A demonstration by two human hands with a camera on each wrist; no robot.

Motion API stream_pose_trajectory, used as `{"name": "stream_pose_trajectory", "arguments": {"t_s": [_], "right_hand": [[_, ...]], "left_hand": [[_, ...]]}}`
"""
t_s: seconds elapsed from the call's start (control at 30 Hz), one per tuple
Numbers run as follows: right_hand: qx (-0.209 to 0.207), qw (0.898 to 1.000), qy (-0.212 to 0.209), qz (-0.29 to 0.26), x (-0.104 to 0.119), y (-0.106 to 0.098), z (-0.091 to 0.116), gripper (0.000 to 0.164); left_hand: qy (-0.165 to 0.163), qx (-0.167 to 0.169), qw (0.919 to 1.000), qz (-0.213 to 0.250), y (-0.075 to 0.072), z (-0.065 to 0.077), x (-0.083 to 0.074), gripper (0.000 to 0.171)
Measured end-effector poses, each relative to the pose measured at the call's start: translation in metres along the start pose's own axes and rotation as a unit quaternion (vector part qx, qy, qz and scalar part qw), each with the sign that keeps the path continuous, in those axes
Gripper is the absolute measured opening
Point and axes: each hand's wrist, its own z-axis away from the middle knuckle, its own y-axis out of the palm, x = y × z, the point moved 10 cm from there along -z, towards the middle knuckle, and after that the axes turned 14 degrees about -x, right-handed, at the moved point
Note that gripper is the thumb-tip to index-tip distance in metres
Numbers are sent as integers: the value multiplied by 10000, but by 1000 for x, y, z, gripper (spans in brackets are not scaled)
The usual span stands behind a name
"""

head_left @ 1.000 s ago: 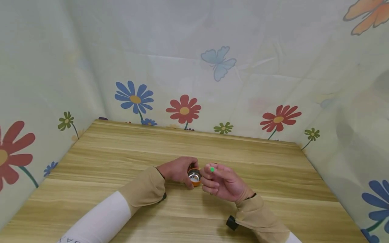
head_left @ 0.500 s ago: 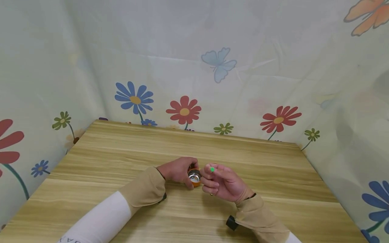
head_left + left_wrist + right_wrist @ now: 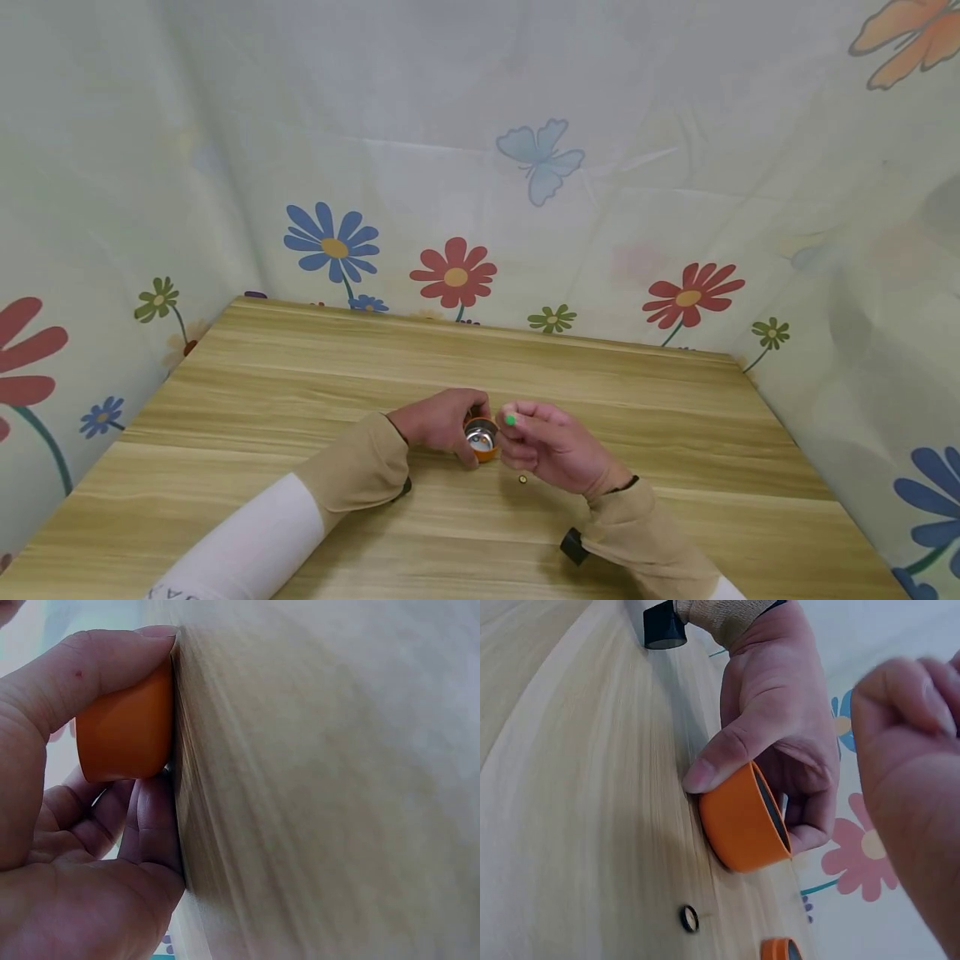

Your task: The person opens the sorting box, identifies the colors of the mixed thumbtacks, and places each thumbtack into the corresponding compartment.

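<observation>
My left hand (image 3: pixel 438 421) grips a small orange cup (image 3: pixel 486 455) on the table, thumb on the near side and fingers behind. The cup's inside is shiny metal with a pale bottom. In the left wrist view the left hand (image 3: pixel 82 892) curls round the orange wall of the cup (image 3: pixel 124 739). Just right of the cup, my right hand (image 3: pixel 558 448) pinches a small green round piece (image 3: pixel 511 420) between thumb and forefinger. The green piece is out of sight in the right wrist view, where the right hand (image 3: pixel 911 742) is blurred.
A small dark-rimmed ring (image 3: pixel 522 479) lies on the wooden table (image 3: pixel 315 367) below my right hand. Another orange round part (image 3: pixel 778 949) shows at the bottom of the right wrist view. Flowered cloth walls (image 3: pixel 390 150) stand behind and at both sides.
My right hand has shifted slightly left with the green piece, toward the cup. The small ring on the table shows more fully. The left hand and cup have stayed put.
</observation>
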Motion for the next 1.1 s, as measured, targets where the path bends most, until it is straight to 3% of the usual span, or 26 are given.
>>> {"name": "stream_pose_trajectory", "arguments": {"t_s": [0.2, 0.33, 0.43, 0.57, 0.63, 0.7, 0.87, 1.1], "right_hand": [[-552, 9958, 142, 719, -7, -16, -1, 18], [-961, 9862, 200, 1333, -12, -27, -2, 15], [-1272, 9694, 220, 2088, -16, -35, -2, 15], [-1514, 9354, 174, 3190, -18, -41, -4, 20], [-1587, 9171, 136, 3654, -18, -44, -5, 22], [-1654, 8925, 37, 4197, -17, -47, -6, 23], [-1698, 8083, -365, 5626, -15, -50, -12, 17], [-1603, 7018, -647, 6910, -15, -45, -18, 13]], "left_hand": [[11, -9, 10000, 76, 0, 0, 1, 49], [13, 1, 9999, 156, 1, 0, 1, 50], [-4, 7, 9999, 167, 1, 0, 1, 49], [7, 27, 9999, 135, 1, 0, 2, 49], [24, 34, 9999, 126, 1, -1, 2, 48], [39, 37, 9999, 90, 1, -1, 2, 48], [67, 38, 10000, -43, 0, -2, 2, 49], [108, 35, 9997, -238, -1, -1, 1, 47]]}}
